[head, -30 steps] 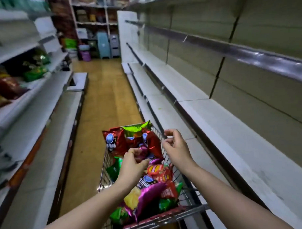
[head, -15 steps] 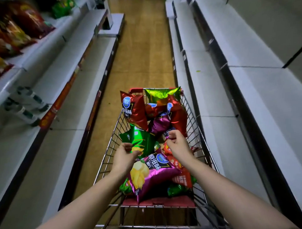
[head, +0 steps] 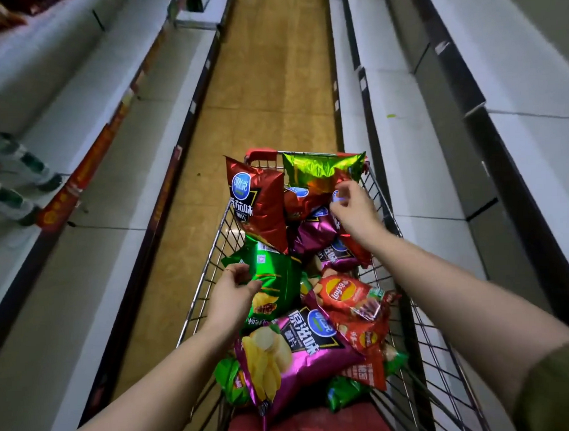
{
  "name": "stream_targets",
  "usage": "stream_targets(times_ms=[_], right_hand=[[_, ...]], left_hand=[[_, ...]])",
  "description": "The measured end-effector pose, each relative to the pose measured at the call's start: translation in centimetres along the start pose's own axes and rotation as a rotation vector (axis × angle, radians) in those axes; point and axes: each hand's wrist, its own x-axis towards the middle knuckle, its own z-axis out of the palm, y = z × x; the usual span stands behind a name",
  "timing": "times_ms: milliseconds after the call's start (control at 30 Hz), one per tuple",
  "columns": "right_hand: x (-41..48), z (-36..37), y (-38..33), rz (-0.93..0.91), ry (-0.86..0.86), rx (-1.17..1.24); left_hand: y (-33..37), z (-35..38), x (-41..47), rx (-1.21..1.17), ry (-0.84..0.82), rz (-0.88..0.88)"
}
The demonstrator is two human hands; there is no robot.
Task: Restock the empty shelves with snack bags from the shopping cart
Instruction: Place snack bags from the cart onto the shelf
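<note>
A wire shopping cart (head: 205,284) stands in the aisle, filled with several snack bags. My left hand (head: 233,297) pinches the left edge of a green snack bag (head: 275,277) at the cart's left side. My right hand (head: 352,213) is curled round the top of a red snack bag (head: 358,249) near the cart's far right corner. A tall red bag (head: 260,206) and a shiny green bag (head: 317,172) stand upright at the far end. A purple bag (head: 300,350) and a red chips bag (head: 350,297) lie on top nearer me.
Bare white shelves (head: 400,153) run along the right of the aisle, with a higher one (head: 510,75) above. White shelves (head: 91,177) on the left carry red price strips (head: 82,180) and a few bottles (head: 14,179). Brown aisle floor (head: 272,86) stretches ahead.
My view has tilted further down onto the cart. My right hand reached forward to the red bag at the far end. My left hand took hold of the green bag's edge.
</note>
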Motion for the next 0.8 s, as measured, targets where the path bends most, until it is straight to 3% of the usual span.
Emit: stream_targets(times_ms=[333,567,800], right_hand=[[12.7,3.5,0.3,-0.120,-0.052,-0.502],[15.9,6.7,1.7,0.041,-0.140,-0.799],[16.0,7.5,3.7,0.064,-0.113,-1.020]], left_hand=[[-0.5,2.6,5.3,-0.041,-0.055,0.044],[-1.3,3.9,6.9,-0.046,-0.099,0.048],[-1.5,4.5,7.2,-0.067,-0.133,0.074]])
